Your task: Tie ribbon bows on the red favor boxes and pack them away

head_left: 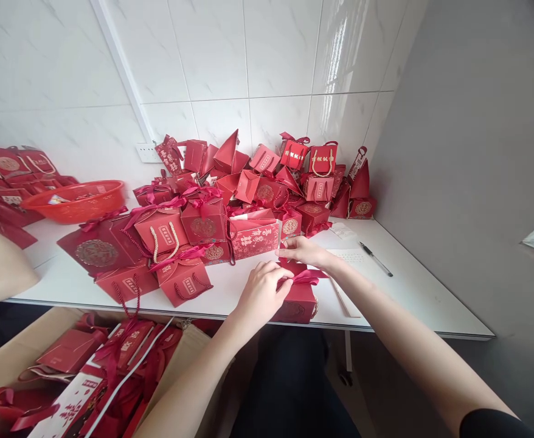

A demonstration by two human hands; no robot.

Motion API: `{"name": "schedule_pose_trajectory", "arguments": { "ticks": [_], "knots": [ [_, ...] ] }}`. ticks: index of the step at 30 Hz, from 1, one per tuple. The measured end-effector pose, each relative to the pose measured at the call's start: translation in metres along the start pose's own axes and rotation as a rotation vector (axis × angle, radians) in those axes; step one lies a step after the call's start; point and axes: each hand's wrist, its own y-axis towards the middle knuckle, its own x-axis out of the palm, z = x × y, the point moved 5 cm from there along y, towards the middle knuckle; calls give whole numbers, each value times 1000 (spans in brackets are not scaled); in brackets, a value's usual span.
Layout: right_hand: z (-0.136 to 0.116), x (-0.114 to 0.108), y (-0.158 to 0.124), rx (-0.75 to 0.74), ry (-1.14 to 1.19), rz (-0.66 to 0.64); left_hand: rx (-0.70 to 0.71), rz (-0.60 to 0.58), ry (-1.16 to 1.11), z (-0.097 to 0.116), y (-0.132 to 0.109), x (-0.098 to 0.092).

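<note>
A dark red gift box [297,306] with a rope handle sits at the table's front edge, directly before me. A crimson ribbon [309,277] is tied over its top. My left hand [263,287] rests at the box's left side, its thumb and fingers closed on the ribbon. Just beyond the box top, my right hand [304,250] is pinched, seemingly on the ribbon's other end; its fingertips partly hide what they hold. A red paper bag with gold characters [254,236] stands close behind my hands.
Many red gift boxes [203,225] are heaped along the tiled wall. A red plastic basket [84,204] stands left, near another person's arm [9,261]. A pen [376,258] and paper [346,258] lie right. Below the table, a cardboard carton [2,356] holds more boxes.
</note>
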Motion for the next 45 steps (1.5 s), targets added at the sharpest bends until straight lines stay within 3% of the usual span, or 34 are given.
{"name": "schedule_pose_trajectory", "arguments": {
  "ticks": [18, 24, 26, 29, 31, 37, 41, 45],
  "knots": [
    [11, -3, 17, 88, -35, 140, -27, -93, 2, 2, 3, 0],
    [23, -30, -39, 192, -62, 294, -38, -87, -56, 1, 1, 1],
    [33, -31, -63, 261, -68, 235, -27, -80, -72, 0, 2, 1],
    [39, -22, -87, 308, 33, 40, -14, -62, -72, 0, 3, 2],
    [36, -22, -90, 266, 87, 39, -20, -60, -54, 1, 3, 2],
    [21, -36, -61, 146, 168, 222, -33, -56, -43, 3, 1, 1],
    [21, -31, -35, 93, 317, 201, 10, -62, 13, 4, 1, 2],
    [30, -21, -19, 137, 339, 181, 17, -82, 67, 1, 1, 5]
  ]
}}
